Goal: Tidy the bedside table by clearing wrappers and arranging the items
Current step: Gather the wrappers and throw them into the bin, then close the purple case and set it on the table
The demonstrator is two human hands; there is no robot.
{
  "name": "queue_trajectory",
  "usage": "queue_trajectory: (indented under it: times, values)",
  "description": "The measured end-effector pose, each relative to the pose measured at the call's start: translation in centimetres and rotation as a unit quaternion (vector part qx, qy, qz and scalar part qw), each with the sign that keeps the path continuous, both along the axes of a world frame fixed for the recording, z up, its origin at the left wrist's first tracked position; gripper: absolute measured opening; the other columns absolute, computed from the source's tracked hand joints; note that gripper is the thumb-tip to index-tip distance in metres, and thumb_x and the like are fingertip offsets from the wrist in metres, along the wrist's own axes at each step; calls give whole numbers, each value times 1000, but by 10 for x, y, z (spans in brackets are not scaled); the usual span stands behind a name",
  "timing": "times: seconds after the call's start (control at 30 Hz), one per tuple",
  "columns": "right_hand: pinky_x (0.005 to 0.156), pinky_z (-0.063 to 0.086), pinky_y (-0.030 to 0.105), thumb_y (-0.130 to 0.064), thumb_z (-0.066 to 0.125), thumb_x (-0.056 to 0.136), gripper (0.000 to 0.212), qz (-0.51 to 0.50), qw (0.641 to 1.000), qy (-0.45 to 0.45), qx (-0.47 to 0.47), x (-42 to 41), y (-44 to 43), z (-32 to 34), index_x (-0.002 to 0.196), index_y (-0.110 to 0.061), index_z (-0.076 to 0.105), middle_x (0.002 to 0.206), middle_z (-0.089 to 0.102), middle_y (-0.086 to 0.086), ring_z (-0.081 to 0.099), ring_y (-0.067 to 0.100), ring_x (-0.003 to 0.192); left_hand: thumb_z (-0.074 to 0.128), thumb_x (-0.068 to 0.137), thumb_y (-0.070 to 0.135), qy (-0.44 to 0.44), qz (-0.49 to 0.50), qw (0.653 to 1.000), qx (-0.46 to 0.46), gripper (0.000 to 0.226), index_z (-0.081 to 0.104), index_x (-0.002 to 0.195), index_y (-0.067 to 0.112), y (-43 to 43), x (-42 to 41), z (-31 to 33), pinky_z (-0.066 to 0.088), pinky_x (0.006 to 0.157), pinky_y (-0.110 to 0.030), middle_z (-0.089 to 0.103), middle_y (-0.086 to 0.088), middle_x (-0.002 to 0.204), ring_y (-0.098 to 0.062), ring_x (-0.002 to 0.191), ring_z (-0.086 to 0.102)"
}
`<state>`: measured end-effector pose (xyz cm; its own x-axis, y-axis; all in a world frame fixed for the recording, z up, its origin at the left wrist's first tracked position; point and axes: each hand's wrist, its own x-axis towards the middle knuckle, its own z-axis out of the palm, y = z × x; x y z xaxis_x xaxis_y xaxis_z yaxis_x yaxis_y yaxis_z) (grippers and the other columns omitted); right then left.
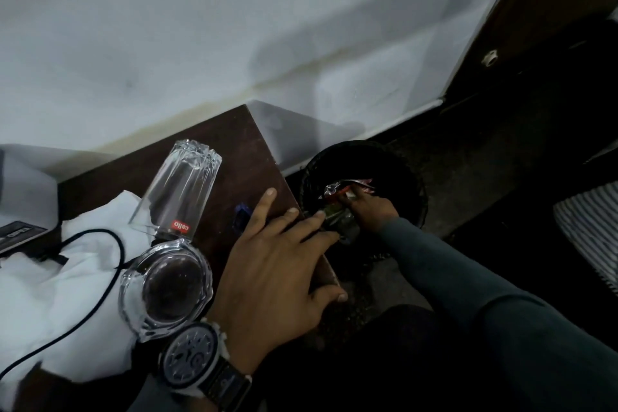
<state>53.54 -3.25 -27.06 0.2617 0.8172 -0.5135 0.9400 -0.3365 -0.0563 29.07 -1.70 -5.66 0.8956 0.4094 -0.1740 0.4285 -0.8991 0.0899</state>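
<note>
My left hand [277,264] rests flat on the right edge of the dark wooden bedside table [234,134], fingers spread, holding nothing. My right hand [371,207] reaches down into a black bin [414,184] beside the table and grips crumpled wrappers [341,192], red and silver, with a dark one [339,216] below them. An upside-down clear glass [180,184] with a red label stands on the table. A glass ashtray [165,284] sits in front of it. A small blue object [241,212] lies by my left fingers.
White tissue paper [63,284] covers the table's left part, with a black cable [100,284] looping across it. A dark device [16,234] lies at the far left. The white wall is behind; a striped mat [592,227] lies on the dark floor at right.
</note>
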Motion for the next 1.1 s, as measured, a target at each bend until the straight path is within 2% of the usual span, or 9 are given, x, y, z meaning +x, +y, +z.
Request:
queue_trajectory:
  times: [0.1, 0.23, 0.37, 0.47, 0.63, 0.73, 0.83, 0.97, 1.1]
  values:
    - [94, 53, 46, -26, 66, 96, 82, 14, 1000, -13, 2, -2, -1, 14, 161, -39, 17, 169, 16, 10, 57, 38, 132, 65, 70, 74, -11, 4, 1000, -3, 71, 73, 128, 34, 0, 0, -1, 13, 123, -52, 66, 2, 142, -27, 128, 66]
    - [94, 52, 48, -35, 71, 92, 88, -3, 1000, -9, 25, -4, -3, 37, 162, -32, 18, 164, 27, 11, 57, 39, 132, 64, 71, 75, -18, 2, 1000, 1, 71, 72, 129, 34, -1, -1, -3, 10, 124, -52, 65, 3, 144, -27, 131, 63]
    - [93, 54, 48, -36, 63, 96, 73, -69, 987, 24, 141, -14, -7, 77, 159, -26, 27, 151, 46, 10, 59, 40, 125, 57, 78, 77, -34, -1, 999, 11, 76, 63, 139, 33, -1, -5, -1, -1, 126, -51, 56, 2, 154, -27, 140, 55]
    - [94, 54, 48, -35, 61, 95, 62, -113, 961, 70, 242, -24, -12, 120, 153, -25, 40, 142, 58, 8, 59, 37, 125, 52, 82, 78, -63, 3, 998, -3, 80, 53, 148, 32, -1, -11, 3, -5, 127, -50, 43, 5, 163, -25, 146, 47]
    - [89, 58, 47, -32, 65, 95, 45, -124, 924, 121, 341, -53, -25, 185, 139, -25, 56, 127, 70, 0, 67, 26, 112, 49, 89, 77, -175, 64, 982, -24, 69, 62, 140, 33, 4, -37, 25, 15, 129, -47, 49, 10, 159, -18, 146, 47]
    - [84, 60, 45, -33, 64, 97, 33, -100, 910, 142, 376, -79, -31, 218, 129, -27, 64, 120, 72, -4, 69, 19, 103, 58, 90, 69, -240, 113, 964, -8, 56, 70, 131, 34, 11, -64, 43, 27, 124, -43, 56, 12, 153, -14, 141, 52]
    - [79, 61, 42, -37, 64, 96, 24, -68, 900, 171, 396, -113, -33, 242, 117, -25, 69, 109, 74, -5, 71, 14, 94, 73, 87, 55, -309, 158, 938, 13, 40, 76, 118, 30, 21, -103, 63, 41, 116, -45, 68, 10, 139, -13, 127, 64]
    - [87, 59, 37, -41, 71, 91, 35, -64, 917, 172, 355, -157, -33, 252, 121, -23, 69, 114, 73, -2, 71, 17, 101, 72, 88, 46, -354, 217, 909, 32, 29, 78, 110, 29, 32, -167, 80, 50, 105, -45, 72, 11, 132, -12, 118, 69]
    - [91, 54, 39, -38, 74, 88, 42, -58, 948, 98, 297, -186, -30, 250, 126, -19, 66, 118, 67, 7, 66, 29, 109, 70, 87, 45, -345, 299, 890, 15, 30, 78, 112, 29, 40, -230, 84, 54, 101, -44, 72, 11, 132, -13, 113, 71]
